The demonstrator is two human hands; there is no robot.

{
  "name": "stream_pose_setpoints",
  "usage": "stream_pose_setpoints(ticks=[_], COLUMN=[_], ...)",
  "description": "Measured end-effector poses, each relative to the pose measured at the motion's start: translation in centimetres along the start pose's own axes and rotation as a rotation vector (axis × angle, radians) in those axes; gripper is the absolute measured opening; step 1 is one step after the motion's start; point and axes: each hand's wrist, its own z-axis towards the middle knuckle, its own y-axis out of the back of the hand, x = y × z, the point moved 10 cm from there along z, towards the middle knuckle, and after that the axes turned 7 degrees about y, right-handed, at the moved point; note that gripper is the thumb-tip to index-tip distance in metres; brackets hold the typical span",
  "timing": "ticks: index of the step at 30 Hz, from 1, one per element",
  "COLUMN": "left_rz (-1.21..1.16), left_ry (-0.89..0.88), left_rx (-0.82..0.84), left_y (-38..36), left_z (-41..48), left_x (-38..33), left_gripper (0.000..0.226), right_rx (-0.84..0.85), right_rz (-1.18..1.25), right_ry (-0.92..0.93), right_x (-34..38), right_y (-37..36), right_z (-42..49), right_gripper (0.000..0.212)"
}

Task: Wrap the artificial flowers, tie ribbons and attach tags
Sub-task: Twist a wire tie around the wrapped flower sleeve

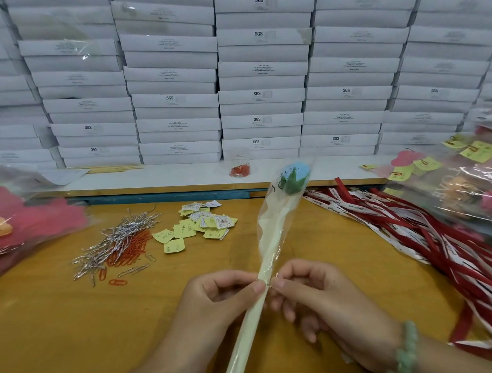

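Both hands hold the wrapped flower point(271, 239) tilted above the wooden table point(75, 323) — blue head up and to the right, cream stem running down toward the camera; the left hand point(216, 299) and right hand point(310, 291) each pinch, thumb against forefinger, an end of a thin wire tie point(268, 284) lying across the cellophane-covered stem; silver ties point(113, 236) and red paper clips point(131, 249) lie heaped at left, yellow tags point(195, 226) beside them — red-and-white ribbons point(412, 229) at right.
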Motion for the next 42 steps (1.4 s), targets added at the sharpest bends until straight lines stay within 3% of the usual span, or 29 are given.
stream_pose_setpoints(ticks=[4, 6, 9, 12, 14, 18, 26, 35, 37, 40, 42], left_rz=[0.021, 0.024, 0.033, 0.004, -0.010, -0.013, -0.005, 0.017, 0.017, 0.028, 0.031], left_ry=[-0.028, -0.026, -0.021, -0.013, -0.004, -0.008, -0.018, -0.080, -0.101, -0.094, -0.077], left_rx=[0.006, 0.005, 0.022, 0.023, 0.022, 0.017, -0.006, 0.007, 0.016, 0.051, 0.079], left_y=[0.0, 0.1, 0.0, 0.0, 0.1, 0.3, 0.4, 0.2, 0.1, -0.3, -0.7], left_z=[0.0, 0.1, 0.1, 0.2, 0.2, 0.3, 0.4, 0.3, 0.3, 0.3, 0.3], left_x=[-0.1, 0.0, 0.0, 0.1, 0.1, 0.1, 0.2, -0.3, -0.5, -0.4, -0.4], left_gripper=[0.038, 0.042, 0.035, 0.036, 0.038, 0.038, 0.037, 0.029, 0.034, 0.060, 0.061], right_rx=[0.014, 0.021, -0.002, -0.044, -0.042, -0.030, -0.002, 0.055, 0.060, 0.073, 0.087], right_rz=[0.357, 0.403, 0.209, -0.104, -0.260, -0.384, -0.338, 0.085, 0.096, -0.014, -0.071], right_ry=[-0.298, -0.325, -0.185, 0.102, 0.243, 0.341, 0.225, -0.141, -0.148, -0.064, -0.013], right_x=[-2.3, -2.6, -1.7, 0.8, 2.2, 3.1, 2.1, -1.1, -1.2, -0.5, -0.1], right_y=[-1.3, -1.5, -0.8, 0.8, 1.0, 0.8, 0.4, -1.1, -1.2, -1.2, -1.3], right_z=[-0.7, -0.8, -0.2, 0.3, 0.2, -0.4, -0.2, -0.7, -0.7, -0.6, -0.6], right_gripper=[0.019, 0.018, 0.004, 0.015, 0.007, 0.004, 0.011, 0.018, 0.013, 0.011, 0.013])
